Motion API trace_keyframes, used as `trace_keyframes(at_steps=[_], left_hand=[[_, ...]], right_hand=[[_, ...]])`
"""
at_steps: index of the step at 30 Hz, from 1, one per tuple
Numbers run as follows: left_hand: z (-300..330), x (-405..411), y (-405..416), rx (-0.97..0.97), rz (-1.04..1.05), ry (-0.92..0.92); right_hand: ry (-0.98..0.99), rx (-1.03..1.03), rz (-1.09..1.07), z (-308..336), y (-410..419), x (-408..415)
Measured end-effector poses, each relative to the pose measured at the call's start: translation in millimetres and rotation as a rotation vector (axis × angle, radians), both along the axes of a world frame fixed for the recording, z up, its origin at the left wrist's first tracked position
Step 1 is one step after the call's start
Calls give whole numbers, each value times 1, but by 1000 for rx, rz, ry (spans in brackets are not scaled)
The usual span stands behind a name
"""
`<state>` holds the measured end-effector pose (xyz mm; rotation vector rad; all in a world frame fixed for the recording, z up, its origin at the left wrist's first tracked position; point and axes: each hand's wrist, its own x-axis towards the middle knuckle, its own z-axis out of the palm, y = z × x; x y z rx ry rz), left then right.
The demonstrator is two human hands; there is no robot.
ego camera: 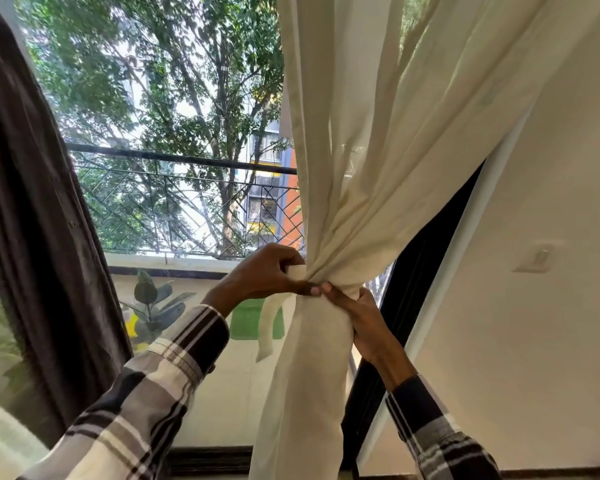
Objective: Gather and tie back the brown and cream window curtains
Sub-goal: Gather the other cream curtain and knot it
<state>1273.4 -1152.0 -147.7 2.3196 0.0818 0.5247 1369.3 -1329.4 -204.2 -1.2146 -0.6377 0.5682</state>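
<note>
cream curtain (368, 174) bunched | left hand (267, 271) grip pinching tie strip (269, 327) | right hand (359, 323) grip clasping bunch | white wall (534, 341) right

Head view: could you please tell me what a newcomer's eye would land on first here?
The cream curtain, right of centre, is bunched at its waist, where both hands meet: the left hand pinches a tie strip whose loose end dangles, and the right hand grips the gathered cloth below. At the far left the brown curtain hangs dark, and green trees fill the window between the two curtains.
</note>
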Motion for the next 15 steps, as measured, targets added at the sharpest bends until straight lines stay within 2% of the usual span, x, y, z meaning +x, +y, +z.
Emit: trace_keyframes(at_steps=[3, 6, 11, 15], left_hand=[[-2, -4, 1, -11, 46, -31], [-8, -6, -5, -1, 233, -127], [-18, -11, -38, 96, 588, -239], [-29, -10, -67, 80, 650, -281]], right_hand=[[8, -20, -18, 3, 0, -2], [-36, -54, -105, 2, 7, -7], [-194, -58, -407, 4, 15, -19], [-251, 60, -628, 0, 25, -34]])
